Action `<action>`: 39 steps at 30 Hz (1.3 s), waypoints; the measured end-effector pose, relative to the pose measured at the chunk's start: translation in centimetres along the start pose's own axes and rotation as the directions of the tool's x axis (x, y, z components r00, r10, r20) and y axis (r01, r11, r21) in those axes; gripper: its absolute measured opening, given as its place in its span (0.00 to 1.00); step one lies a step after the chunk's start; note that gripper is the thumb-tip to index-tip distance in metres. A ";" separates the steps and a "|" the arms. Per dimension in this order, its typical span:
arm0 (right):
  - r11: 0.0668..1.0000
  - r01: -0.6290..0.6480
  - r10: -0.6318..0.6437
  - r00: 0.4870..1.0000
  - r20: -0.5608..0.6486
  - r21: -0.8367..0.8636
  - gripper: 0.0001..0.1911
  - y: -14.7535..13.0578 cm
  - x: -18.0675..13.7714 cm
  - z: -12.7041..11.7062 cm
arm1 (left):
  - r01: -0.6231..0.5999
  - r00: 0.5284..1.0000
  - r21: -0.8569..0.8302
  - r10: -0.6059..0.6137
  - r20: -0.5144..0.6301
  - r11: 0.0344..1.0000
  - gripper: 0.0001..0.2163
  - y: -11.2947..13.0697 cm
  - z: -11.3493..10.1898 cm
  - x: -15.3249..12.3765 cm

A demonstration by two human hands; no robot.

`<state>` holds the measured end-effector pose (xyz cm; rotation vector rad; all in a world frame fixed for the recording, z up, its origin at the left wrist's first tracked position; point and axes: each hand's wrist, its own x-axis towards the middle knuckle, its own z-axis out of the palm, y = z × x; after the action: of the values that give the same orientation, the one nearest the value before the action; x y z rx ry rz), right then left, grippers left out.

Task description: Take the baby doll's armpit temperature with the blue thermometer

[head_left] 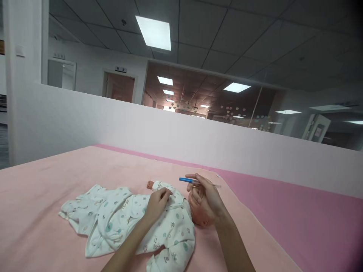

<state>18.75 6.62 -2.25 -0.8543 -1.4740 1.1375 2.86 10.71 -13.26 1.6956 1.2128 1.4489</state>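
Observation:
A baby doll [133,223] in a white patterned sleepsuit lies on its back on a pale pink blanket [51,189], head to the right. My left hand [157,206] rests on the doll's chest with the fingers curled on the cloth near the collar. My right hand [205,198] hovers over the doll's head [198,219] and pinches a thin clear thermometer with a blue cap [187,180], which points left. The hand hides most of the doll's face.
A darker pink sheet [297,226] covers the surface to the right. A white partition wall [170,132] runs behind it, with a glass-walled room and ceiling lights beyond.

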 end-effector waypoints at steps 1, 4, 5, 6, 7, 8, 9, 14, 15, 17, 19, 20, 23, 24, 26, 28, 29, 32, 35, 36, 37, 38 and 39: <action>1.000 0.009 -0.011 0.997 -0.080 -0.019 0.18 0.4 -0.6 -0.1 | -0.096 0.995 0.153 0.093 0.024 0.984 0.13 0.3 0.0 -0.3; 0.989 0.020 -0.069 0.938 -0.339 -0.146 0.16 2.7 -3.4 -0.8 | -0.318 0.948 0.464 0.271 0.167 0.827 0.11 1.0 0.0 -1.1; 0.985 -0.001 -0.062 0.929 -0.364 -0.172 0.17 3.9 -4.6 -1.4 | -0.353 0.936 0.512 0.286 0.208 0.783 0.11 1.2 0.0 -1.3; 0.980 -0.043 -0.026 0.940 -0.341 -0.192 0.17 5.2 -5.9 -2.1 | -0.372 0.928 0.538 0.290 0.235 0.756 0.11 1.4 0.0 -1.4; 0.978 -0.076 0.013 0.952 -0.305 -0.195 0.18 6.6 -7.2 -2.9 | -0.381 0.924 0.549 0.290 0.248 0.744 0.11 1.6 0.0 -1.4; 0.971 -0.130 0.071 0.958 -0.279 -0.199 0.18 8.1 -8.5 -3.8 | -0.383 0.923 0.547 0.292 0.249 0.744 0.11 1.8 0.0 -1.4; 0.958 -0.193 0.129 0.952 -0.278 -0.214 0.19 9.4 -9.6 -4.7 | -0.380 0.924 0.535 0.295 0.241 0.755 0.11 2.0 0.1 -1.3; 0.757 -0.173 -0.018 0.958 -0.285 -0.630 0.17 14.5 -13.0 -8.9 | -0.395 0.907 0.431 0.270 0.323 0.811 0.11 2.5 1.4 -0.9; 0.679 -0.139 -0.078 0.963 -0.259 -0.720 0.17 15.2 -13.2 -9.4 | -0.402 0.897 0.433 0.251 0.364 0.807 0.12 2.4 1.8 -0.8; 0.515 -0.064 -0.185 0.965 -0.184 -0.855 0.18 16.4 -13.3 -10.1 | -0.400 0.886 0.445 0.214 0.411 0.801 0.12 2.0 2.3 -0.6; 0.364 -0.019 -0.256 0.959 -0.120 -0.931 0.20 17.6 -13.2 -10.5 | -0.377 0.890 0.428 0.193 0.412 0.822 0.12 1.5 2.3 -0.4; 0.303 -0.019 -0.276 0.955 -0.107 -0.953 0.20 18.0 -13.1 -10.6 | -0.362 0.892 0.403 0.187 0.411 0.841 0.12 1.3 2.2 -0.2; 0.211 -0.046 -0.332 0.936 -0.116 -0.976 0.22 18.6 -12.5 -10.6 | -0.308 0.888 0.292 0.163 0.431 0.905 0.11 0.9 1.7 0.4; 0.214 -0.048 -0.361 0.924 -0.124 -0.976 0.22 18.3 -12.2 -10.4 | -0.292 0.887 0.261 0.158 0.434 0.920 0.11 0.9 1.6 0.5; 0.272 -0.029 -0.428 0.891 -0.148 -0.962 0.21 17.0 -11.3 -9.2 | -0.288 0.889 0.239 0.166 0.426 0.927 0.10 0.8 1.5 0.6; 0.380 0.020 -0.478 0.860 -0.178 -0.925 0.17 14.8 -9.9 -6.9 | -0.330 0.893 0.274 0.205 0.400 0.903 0.10 0.8 1.6 0.5; 0.437 0.045 -0.474 0.860 -0.188 -0.899 0.15 13.7 -9.0 -5.4 | -0.364 0.889 0.299 0.233 0.394 0.882 0.10 0.8 1.7 0.4; 0.573 0.177 -0.447 0.886 -0.124 -0.800 0.13 11.0 -5.2 -0.5 | -0.453 0.866 0.366 0.304 0.396 0.813 0.09 0.7 1.8 0.0; 0.601 0.259 -0.512 0.852 -0.115 -0.756 0.13 10.9 -1.3 2.5 | -0.467 0.868 0.418 0.314 0.384 0.779 0.05 0.5 1.7 -0.2; 0.588 0.283 -0.540 0.835 -0.107 -0.758 0.13 11.3 -0.3 2.9 | -0.458 0.874 0.426 0.307 0.378 0.780 0.04 0.4 1.7 -0.2; 0.577 0.303 -0.562 0.821 -0.100 -0.758 0.13 11.7 0.4 3.0 | -0.450 0.877 0.425 0.298 0.377 0.785 0.04 0.4 1.7 -0.2; 0.573 0.323 -0.583 0.807 -0.098 -0.753 0.14 12.3 0.8 3.0 | -0.443 0.879 0.419 0.292 0.378 0.793 0.04 0.4 1.6 -0.1; 0.582 0.338 -0.593 0.799 -0.102 -0.739 0.14 12.7 1.0 2.8 | -0.436 0.880 0.405 0.288 0.377 0.803 0.04 0.3 1.6 -0.1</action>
<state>15.11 10.76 -14.09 -0.9960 -1.6978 -0.0329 4.54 10.67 -13.39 2.5103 1.1773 1.0732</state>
